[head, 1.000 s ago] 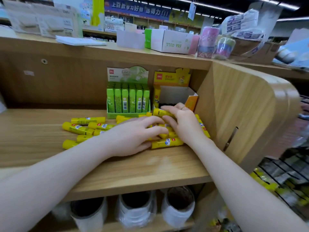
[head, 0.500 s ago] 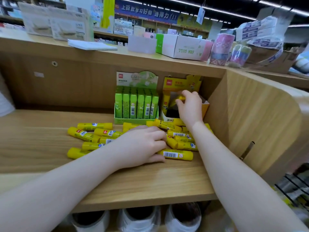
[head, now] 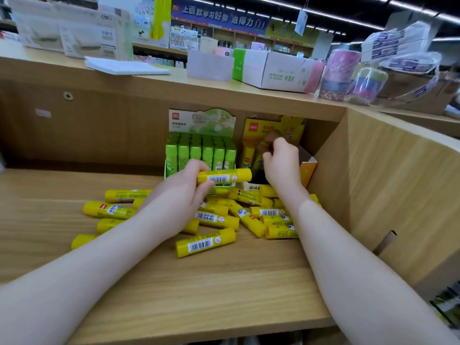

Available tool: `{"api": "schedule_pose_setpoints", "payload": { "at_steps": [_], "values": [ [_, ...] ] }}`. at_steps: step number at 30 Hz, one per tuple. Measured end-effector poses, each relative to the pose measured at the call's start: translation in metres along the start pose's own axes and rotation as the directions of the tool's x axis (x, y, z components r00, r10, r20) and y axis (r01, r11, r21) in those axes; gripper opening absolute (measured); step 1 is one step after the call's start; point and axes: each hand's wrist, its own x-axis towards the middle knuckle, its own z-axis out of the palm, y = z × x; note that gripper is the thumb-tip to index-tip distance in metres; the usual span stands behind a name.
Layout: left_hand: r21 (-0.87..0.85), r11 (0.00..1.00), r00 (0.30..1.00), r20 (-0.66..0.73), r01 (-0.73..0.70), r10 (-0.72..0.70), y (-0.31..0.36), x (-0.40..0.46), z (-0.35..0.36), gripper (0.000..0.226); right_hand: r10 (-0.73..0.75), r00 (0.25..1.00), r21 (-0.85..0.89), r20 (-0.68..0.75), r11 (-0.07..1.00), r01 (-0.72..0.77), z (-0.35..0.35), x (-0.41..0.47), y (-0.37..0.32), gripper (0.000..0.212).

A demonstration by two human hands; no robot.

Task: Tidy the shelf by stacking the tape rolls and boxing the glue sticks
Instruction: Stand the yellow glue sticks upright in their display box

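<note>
Moved: left hand came up off the pile – now pinching one yellow glue stick, held level.
Right hand: curled inside the yellow box, grip unclear.
Loose glue sticks: smooth plastic cylinders – scattered on the wood-grain shelf.
</note>
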Motion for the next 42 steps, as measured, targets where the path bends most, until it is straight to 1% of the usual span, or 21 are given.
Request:
{"api": "schedule_pose_setpoints", "payload": {
  "at_steps": [4, 7, 11, 14, 17, 18, 20, 21, 22, 24, 27, 28, 29, 30, 32, 34, 36, 38, 39, 41, 42],
  "values": [
    [-0.042, 0.993, 0.994, 0.012, 0.108, -0.107, -0.001, 0.005, -0.003, 0.026, 0.005, 0.999, -0.035, 0.035, 0.999, -0.004, 0.001, 0.001, -0.001, 0.005],
    [-0.095, 0.987, 0.991, 0.006, 0.132, -0.132, 0.001, 0.004, -0.006, 0.026, 0.013, 0.998, -0.048, 0.055, 0.999, -0.010, 0.002, 0.001, -0.001, 0.012],
    [-0.060, 0.996, 0.998, 0.021, 0.064, -0.063, 0.002, 0.002, -0.004, 0.028, 0.009, 0.996, -0.058, 0.093, 0.998, -0.004, 0.003, 0.003, 0.000, 0.009],
    [-0.014, 1.000, 0.999, 0.031, 0.011, -0.010, 0.002, 0.002, -0.002, 0.029, 0.009, 0.991, -0.168, 0.137, 0.986, 0.014, 0.005, 0.000, -0.001, 0.015],
    [0.034, 0.999, 0.999, -0.013, -0.035, 0.035, 0.001, -0.001, -0.002, 0.032, -0.100, 0.991, -0.265, 0.092, 0.957, 0.121, -0.002, -0.006, -0.003, 0.021],
    [0.040, 0.998, 0.998, -0.018, -0.057, 0.058, 0.002, -0.003, -0.002, 0.033, -0.171, 0.984, -0.190, 0.046, 0.966, 0.177, -0.007, -0.009, -0.007, 0.025],
    [0.015, 0.997, 0.996, -0.048, -0.079, 0.080, 0.004, 0.000, -0.002, 0.033, -0.238, 0.970, 0.276, 0.047, 0.936, 0.217, -0.019, -0.014, -0.018, 0.032],
    [0.013, 0.997, 0.995, -0.066, -0.079, 0.080, 0.005, 0.002, -0.003, 0.032, -0.251, 0.957, 0.549, 0.146, 0.825, 0.133, -0.025, -0.020, -0.025, 0.029],
    [0.014, 0.997, 0.995, -0.073, -0.070, 0.071, 0.005, 0.002, -0.003, 0.031, -0.289, 0.923, 0.705, 0.256, 0.709, 0.026, -0.028, -0.027, -0.028, 0.023],
    [-0.028, 0.998, 0.998, -0.046, -0.055, 0.053, 0.009, -0.002, -0.006, 0.031, -0.361, 0.861, 0.783, 0.358, 0.618, -0.066, -0.027, -0.038, -0.034, 0.014],
    [-0.065, 0.995, 0.994, -0.089, -0.072, 0.066, 0.018, -0.001, -0.011, 0.054, -0.256, 0.939, 0.809, 0.230, 0.587, -0.038, -0.030, -0.037, -0.041, 0.018],
    [-0.085, 0.994, 0.995, -0.072, -0.071, 0.065, 0.026, 0.002, -0.012, 0.056, -0.181, 0.969, 0.810, 0.170, 0.585, -0.033, -0.031, -0.033, -0.039, 0.019],
    [-0.087, 0.993, 0.997, 0.005, -0.081, 0.082, 0.034, 0.000, -0.016, 0.044, -0.097, 0.988, 0.800, 0.117, 0.598, -0.036, -0.034, -0.029, -0.035, 0.022],
    [-0.029, 0.998, 0.986, 0.152, -0.057, 0.061, 0.037, -0.003, -0.014, 0.029, -0.016, 0.998, 0.776, 0.063, 0.630, -0.039, -0.035, -0.025, -0.028, 0.027],
    [0.001, 0.971, 0.897, 0.385, -0.238, 0.219, 0.041, -0.024, -0.009, 0.026, 0.082, 0.996, 0.669, -0.044, 0.743, -0.032, -0.034, -0.020, -0.014, 0.037],
    [0.075, 0.895, 0.806, 0.473, -0.440, 0.356, 0.039, -0.045, -0.016, 0.026, 0.065, 0.993, 0.491, -0.100, 0.871, -0.007, -0.032, -0.016, -0.005, 0.039],
    [-0.003, 0.908, 0.748, 0.566, -0.419, 0.347, 0.041, -0.038, -0.027, 0.012, 0.015, 0.997, 0.309, -0.080, 0.951, 0.010, -0.032, -0.011, 0.001, 0.030],
    [-0.061, 0.958, 0.750, 0.610, -0.279, 0.257, 0.043, -0.022, -0.028, 0.022, 0.001, 1.000, 0.202, -0.028, 0.979, 0.004, -0.032, -0.007, 0.006, 0.020],
    [-0.060, 0.946, 0.749, 0.597, -0.317, 0.289, 0.040, -0.018, -0.028, 0.029, 0.006, 1.000, 0.179, -0.009, 0.984, -0.004, -0.031, -0.005, 0.007, 0.018],
    [-0.004, 0.886, 0.806, 0.412, -0.464, 0.425, 0.028, -0.024, -0.018, 0.031, 0.021, 1.000, 0.176, -0.001, 0.984, -0.020, -0.029, -0.002, 0.007, 0.013],
    [0.018, 0.888, 0.842, 0.325, -0.460, 0.430, 0.022, -0.028, -0.018, 0.026, 0.030, 1.000, 0.158, -0.007, 0.987, -0.028, -0.027, -0.001, 0.006, 0.011]
  ]
}}
